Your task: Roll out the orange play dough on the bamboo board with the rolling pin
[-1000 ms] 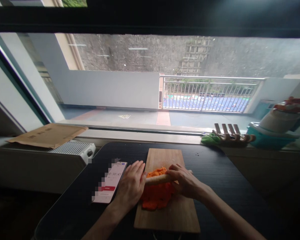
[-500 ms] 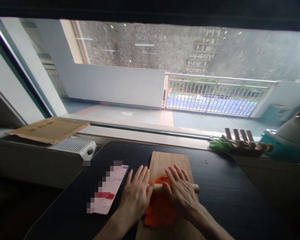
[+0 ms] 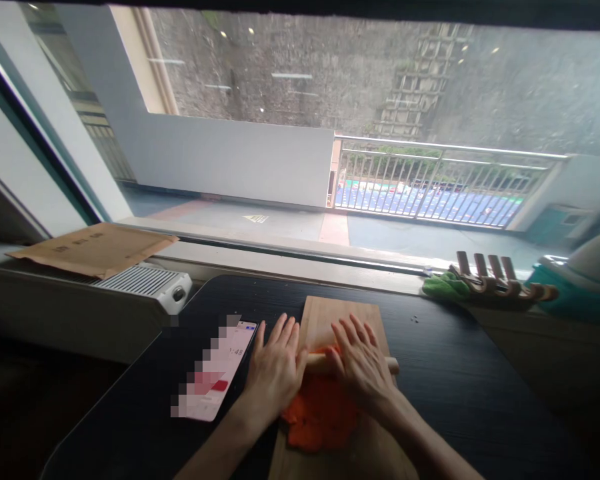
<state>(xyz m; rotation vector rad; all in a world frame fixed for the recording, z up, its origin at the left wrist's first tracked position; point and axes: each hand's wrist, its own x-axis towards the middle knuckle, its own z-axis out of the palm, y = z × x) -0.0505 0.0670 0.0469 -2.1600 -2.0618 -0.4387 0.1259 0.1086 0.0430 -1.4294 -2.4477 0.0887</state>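
Note:
A pale wooden rolling pin (image 3: 320, 363) lies across a sheet of orange dough-like material (image 3: 325, 413) on a wooden board (image 3: 341, 315). My left hand (image 3: 276, 365) rests palm down at the pin's left end, its fingers stretched forward; that end is hidden beneath it. Farther right, my right hand (image 3: 361, 357) lies flat over the pin with fingers extended, and the pin's right tip sticks out past it. Most of the orange sheet spreads on the near side of the pin. A thin strip of it shows beyond.
Left of the board a phone (image 3: 219, 373) lies on the dark table (image 3: 445, 387). A brown envelope (image 3: 97, 247) sits on a white slatted unit (image 3: 147, 287). By the window, right, are a green cloth (image 3: 446, 287), a wooden slatted rack (image 3: 500, 283) and a teal container (image 3: 560, 293).
Both hands and the rolling pin have moved slightly away from me along the board. Less orange shows beyond the pin. The camera view has shifted a little.

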